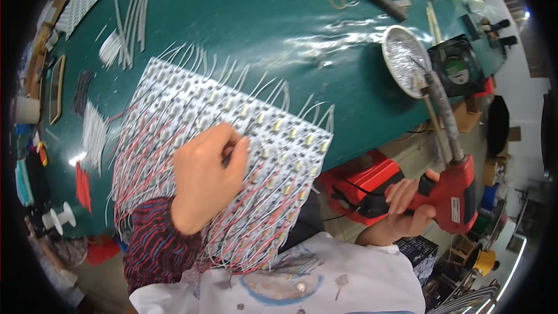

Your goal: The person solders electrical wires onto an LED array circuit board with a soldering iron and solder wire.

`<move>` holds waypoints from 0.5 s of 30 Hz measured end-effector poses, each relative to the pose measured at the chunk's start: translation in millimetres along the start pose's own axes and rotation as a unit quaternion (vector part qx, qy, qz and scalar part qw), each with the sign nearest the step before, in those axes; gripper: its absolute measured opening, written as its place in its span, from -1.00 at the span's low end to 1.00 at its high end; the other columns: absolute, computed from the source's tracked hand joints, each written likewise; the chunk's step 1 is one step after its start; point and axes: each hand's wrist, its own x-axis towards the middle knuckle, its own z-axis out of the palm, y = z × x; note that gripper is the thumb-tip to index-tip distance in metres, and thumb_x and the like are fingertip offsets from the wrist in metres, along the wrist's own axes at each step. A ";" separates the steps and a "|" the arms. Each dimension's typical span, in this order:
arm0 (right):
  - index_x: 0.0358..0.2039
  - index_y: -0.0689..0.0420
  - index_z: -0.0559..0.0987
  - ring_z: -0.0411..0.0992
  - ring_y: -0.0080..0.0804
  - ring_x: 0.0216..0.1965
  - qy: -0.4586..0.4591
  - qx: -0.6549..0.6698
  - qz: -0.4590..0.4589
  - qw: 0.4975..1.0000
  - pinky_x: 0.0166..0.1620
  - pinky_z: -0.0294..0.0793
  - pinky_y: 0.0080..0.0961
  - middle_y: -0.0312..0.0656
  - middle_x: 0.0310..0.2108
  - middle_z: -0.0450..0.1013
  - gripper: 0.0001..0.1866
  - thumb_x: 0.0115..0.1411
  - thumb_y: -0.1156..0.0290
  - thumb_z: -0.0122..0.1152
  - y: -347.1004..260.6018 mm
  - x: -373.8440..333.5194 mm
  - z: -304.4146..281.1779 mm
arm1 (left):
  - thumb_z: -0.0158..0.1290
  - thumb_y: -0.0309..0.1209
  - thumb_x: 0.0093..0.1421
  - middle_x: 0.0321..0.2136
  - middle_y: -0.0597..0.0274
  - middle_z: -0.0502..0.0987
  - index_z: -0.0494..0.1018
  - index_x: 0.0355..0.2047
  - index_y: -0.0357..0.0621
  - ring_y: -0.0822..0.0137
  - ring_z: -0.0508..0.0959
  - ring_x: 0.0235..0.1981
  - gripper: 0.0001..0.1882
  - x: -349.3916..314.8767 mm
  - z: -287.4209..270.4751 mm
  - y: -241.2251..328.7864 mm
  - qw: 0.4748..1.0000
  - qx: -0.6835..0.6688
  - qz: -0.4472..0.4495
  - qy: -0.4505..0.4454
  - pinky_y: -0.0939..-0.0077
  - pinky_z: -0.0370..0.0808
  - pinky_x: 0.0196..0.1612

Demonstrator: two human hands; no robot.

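Across green tabletop's (279, 14) near edge: wired panel (232, 104), far edge sloping down rightward. Clasped in right hand (408, 204): red tool (459, 195), long barrel (447, 113) aimed forward, slightly left, toward silvery dish (398, 55). Over panel: left hand (208, 166), fingers curled; cannot tell if gripping.

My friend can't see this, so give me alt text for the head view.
A person's right hand grips a red tool pointing toward a bowl; the left hand is over a white panel full of wires at a green table.
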 end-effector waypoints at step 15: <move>0.00 0.43 0.16 0.10 -0.60 -0.85 0.083 0.053 0.101 0.990 -0.72 0.19 -0.66 -0.34 -0.83 0.13 -0.38 0.19 0.11 -0.04 7.7 0.9 -19.8 | 0.16 -0.56 -0.14 -0.64 0.32 0.48 0.49 -0.57 -0.17 0.37 0.37 -0.65 -0.92 6.5 0.7 13.8 0.976 -0.028 0.195 0.091 0.51 0.25 -0.39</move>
